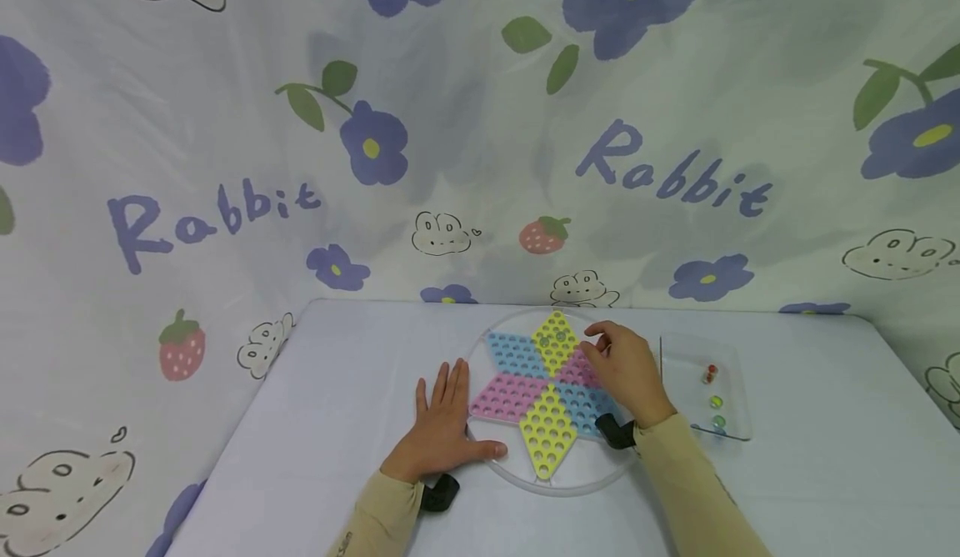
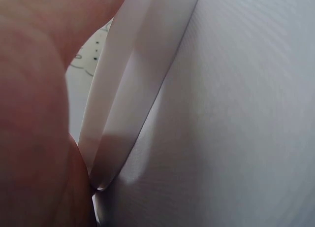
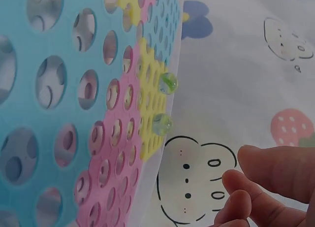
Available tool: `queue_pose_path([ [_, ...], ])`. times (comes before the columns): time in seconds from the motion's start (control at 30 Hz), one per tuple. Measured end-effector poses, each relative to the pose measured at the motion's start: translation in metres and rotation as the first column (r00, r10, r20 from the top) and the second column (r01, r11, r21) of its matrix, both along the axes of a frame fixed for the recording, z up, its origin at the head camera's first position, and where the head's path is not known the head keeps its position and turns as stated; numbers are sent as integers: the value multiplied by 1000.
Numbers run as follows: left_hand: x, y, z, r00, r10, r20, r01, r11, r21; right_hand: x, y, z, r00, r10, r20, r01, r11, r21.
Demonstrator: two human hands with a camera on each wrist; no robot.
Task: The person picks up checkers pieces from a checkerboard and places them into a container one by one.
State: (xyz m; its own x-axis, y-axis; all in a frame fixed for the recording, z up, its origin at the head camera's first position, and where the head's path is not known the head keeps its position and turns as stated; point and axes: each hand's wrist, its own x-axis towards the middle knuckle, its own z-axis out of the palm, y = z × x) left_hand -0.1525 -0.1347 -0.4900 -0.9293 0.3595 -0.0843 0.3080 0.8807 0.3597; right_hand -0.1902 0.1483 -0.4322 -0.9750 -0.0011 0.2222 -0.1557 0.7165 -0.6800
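Note:
A round white Chinese checkers board [image 1: 551, 490] with a star of yellow, pink and blue holed sections lies on the table. My left hand [image 1: 442, 428] rests at its left edge, fingers spread, with the thumb along the rim. In the left wrist view that hand is against the board's pale rim [image 2: 133, 84]. Above the upper right pink section hovers my right hand [image 1: 626, 369], its fingers bent loosely and nothing between them. Two clear greenish marbles [image 3: 168, 83] sit in the far yellow section [image 3: 147, 106], just beyond the right fingertips.
To the right of the board stands a clear plastic box [image 1: 742, 398]. Inside it are a small red-and-white item [image 1: 711, 373] and greenish marbles [image 1: 716, 402]. A printed curtain [image 1: 480, 123] hangs behind the white table [image 1: 810, 474].

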Motion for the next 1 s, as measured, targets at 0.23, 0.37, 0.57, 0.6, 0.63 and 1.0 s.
queue_pose_path([
  [0.23,0,1,1,1000,0,-8,0,1000,-8,-7,-6,-2,1000,12,7,-11,999,-32],
  [0.37,0,1,2,1000,1,-7,-1,1000,-4,-13,-9,-5,999,22,26,-21,999,-38],
  [0.57,0,1,3,1000,-1,-7,1,1000,-11,-23,-11,-9,996,22,84,-21,1000,-16],
  [0.6,0,1,3,1000,0,-4,0,1000,-12,-25,-12,-10,995,23,94,-22,1000,-14],
  [0.63,0,1,2,1000,0,-1,0,1000,-14,-26,-12,-11,994,22,106,-21,1000,-11],
  [1.0,1,1,4,1000,-4,-6,4,1000,-3,-38,-18,-13,975,15,224,-17,1000,5],
])
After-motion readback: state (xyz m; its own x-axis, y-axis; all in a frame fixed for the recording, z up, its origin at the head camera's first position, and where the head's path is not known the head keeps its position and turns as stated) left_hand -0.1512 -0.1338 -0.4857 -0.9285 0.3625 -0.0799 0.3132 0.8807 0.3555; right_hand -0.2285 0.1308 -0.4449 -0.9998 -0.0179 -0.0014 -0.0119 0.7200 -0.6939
